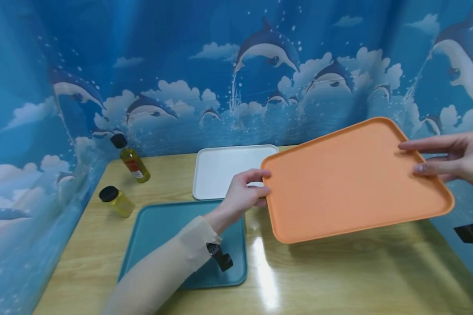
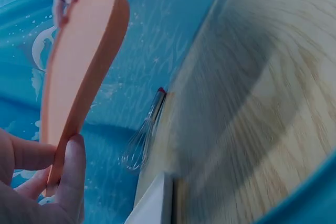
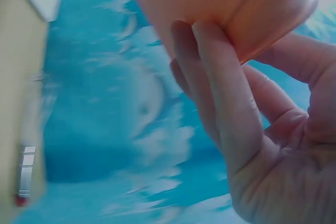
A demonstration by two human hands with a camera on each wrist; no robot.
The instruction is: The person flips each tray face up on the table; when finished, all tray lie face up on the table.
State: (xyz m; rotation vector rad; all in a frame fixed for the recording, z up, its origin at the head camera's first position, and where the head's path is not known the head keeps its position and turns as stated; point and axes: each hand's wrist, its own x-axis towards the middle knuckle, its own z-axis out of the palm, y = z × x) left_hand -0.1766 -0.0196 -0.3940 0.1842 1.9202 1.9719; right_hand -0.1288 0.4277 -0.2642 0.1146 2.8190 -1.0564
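Observation:
An orange tray (image 1: 354, 183) is held tilted above the right part of the table, its right end higher. My left hand (image 1: 249, 189) pinches its left edge between thumb and fingers. At the opposite end, my right hand (image 1: 457, 159) grips the edge; in the right wrist view its fingers (image 3: 223, 77) lie against the orange surface. Under my left forearm lies a teal tray (image 1: 161, 227), partly hidden by the sleeve. A white tray (image 1: 217, 170) sits behind it at the table's back edge, partly covered by the left hand and the orange tray.
Toward the back left of the wooden table (image 1: 82, 262) are a bottle of yellowish liquid (image 1: 134, 164) and a black-lidded jar (image 1: 118, 202). A wire whisk (image 2: 144, 132) lies by the table edge, hidden in the head view. A dolphin-print curtain (image 1: 181, 87) surrounds the table.

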